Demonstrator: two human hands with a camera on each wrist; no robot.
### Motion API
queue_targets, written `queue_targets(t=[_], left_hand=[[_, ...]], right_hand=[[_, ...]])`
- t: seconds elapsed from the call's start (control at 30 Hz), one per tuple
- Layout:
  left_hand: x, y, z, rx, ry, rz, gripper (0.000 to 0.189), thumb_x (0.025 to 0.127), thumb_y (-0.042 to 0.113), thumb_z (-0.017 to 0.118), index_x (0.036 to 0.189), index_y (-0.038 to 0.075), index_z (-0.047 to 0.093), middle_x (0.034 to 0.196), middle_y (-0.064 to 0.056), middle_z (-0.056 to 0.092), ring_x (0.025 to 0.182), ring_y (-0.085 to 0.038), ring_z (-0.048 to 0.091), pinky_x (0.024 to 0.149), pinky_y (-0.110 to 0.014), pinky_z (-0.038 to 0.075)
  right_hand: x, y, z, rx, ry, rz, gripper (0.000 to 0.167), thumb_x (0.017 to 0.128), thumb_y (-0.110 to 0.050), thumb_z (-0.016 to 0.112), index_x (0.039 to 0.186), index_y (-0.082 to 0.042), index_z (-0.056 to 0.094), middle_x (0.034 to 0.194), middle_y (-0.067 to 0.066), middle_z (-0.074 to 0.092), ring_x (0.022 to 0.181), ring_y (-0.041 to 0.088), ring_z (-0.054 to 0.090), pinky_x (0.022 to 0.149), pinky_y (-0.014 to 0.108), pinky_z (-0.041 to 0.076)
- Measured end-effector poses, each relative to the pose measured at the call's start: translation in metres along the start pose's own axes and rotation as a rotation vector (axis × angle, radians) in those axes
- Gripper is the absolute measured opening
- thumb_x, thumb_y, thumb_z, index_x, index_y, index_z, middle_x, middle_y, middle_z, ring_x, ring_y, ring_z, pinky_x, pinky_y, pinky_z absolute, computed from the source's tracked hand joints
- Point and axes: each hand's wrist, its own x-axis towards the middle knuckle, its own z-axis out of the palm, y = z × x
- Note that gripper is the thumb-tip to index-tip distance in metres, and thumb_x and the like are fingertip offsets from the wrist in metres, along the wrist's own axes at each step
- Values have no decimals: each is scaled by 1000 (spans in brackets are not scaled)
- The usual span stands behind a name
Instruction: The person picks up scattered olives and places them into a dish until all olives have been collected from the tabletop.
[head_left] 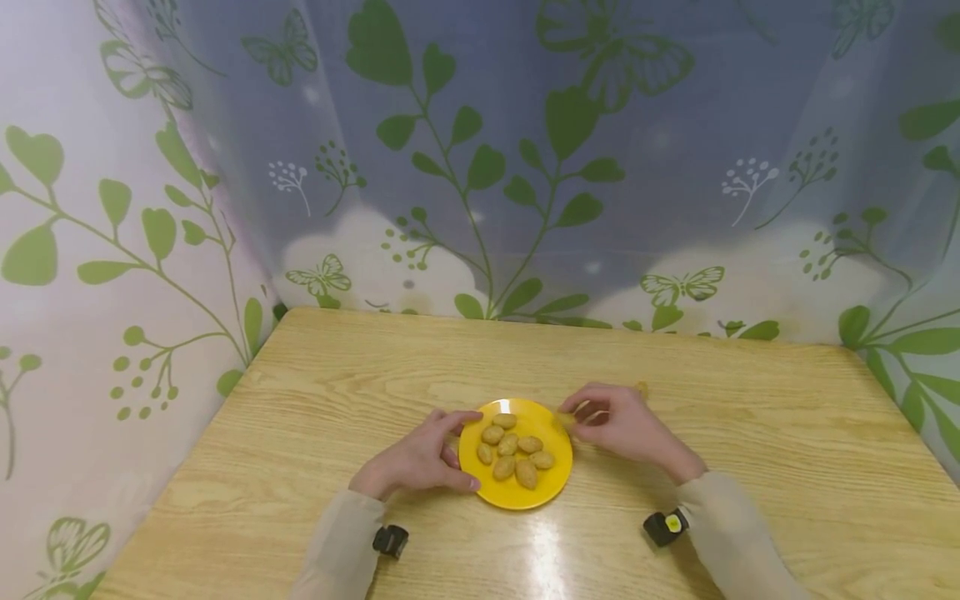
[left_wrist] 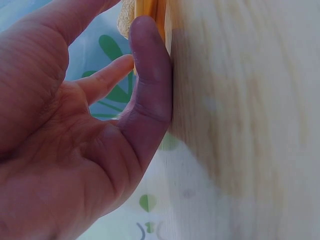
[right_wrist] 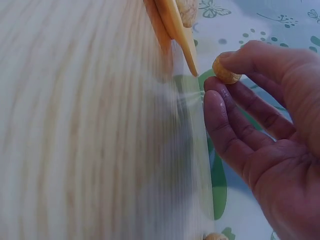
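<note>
A round yellow plate [head_left: 517, 497] lies on the table with several walnuts [head_left: 527, 473] spread over its middle. My left hand [head_left: 420, 454] holds the plate at its left side, thumb on the near rim and index finger on the far rim. In the left wrist view the fingers [left_wrist: 150, 65] curve against the plate's edge. My right hand [head_left: 618, 425] pinches one walnut [right_wrist: 227, 69] between thumb and fingertips, just above the plate's right rim. A further walnut [head_left: 642, 387] lies on the table behind the right hand, mostly hidden by it.
The wooden table [head_left: 360, 358] reaches back to a curtain [head_left: 675, 208] printed with green leaves and butterflies. A similar printed sheet [head_left: 75, 333] hangs along the left side. Each wrist wears a small black camera, the right one [head_left: 663, 527] close over the tabletop.
</note>
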Motion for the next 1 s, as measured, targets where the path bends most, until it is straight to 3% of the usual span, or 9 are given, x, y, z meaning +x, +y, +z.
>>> queue_targets(t=[0.67, 1.0], left_hand=[[0, -1, -1, 17, -5, 27, 88, 79, 27, 90, 154, 22, 43, 137, -15, 43, 89, -13, 61, 82, -27, 51], [-1, -1, -1, -9, -5, 8, 89, 78, 26, 91, 153, 22, 44, 138, -15, 42, 89, -14, 62, 81, -27, 52]], right_hand=[[20, -9, 20, 8, -67, -43, 22, 88, -8, 78, 109, -14, 75, 111, 7, 73, 96, 19, 71, 82, 27, 60], [28, -17, 27, -21, -97, -45, 20, 88, -10, 77, 108, -15, 76, 108, 3, 74, 93, 15, 70, 81, 25, 59]])
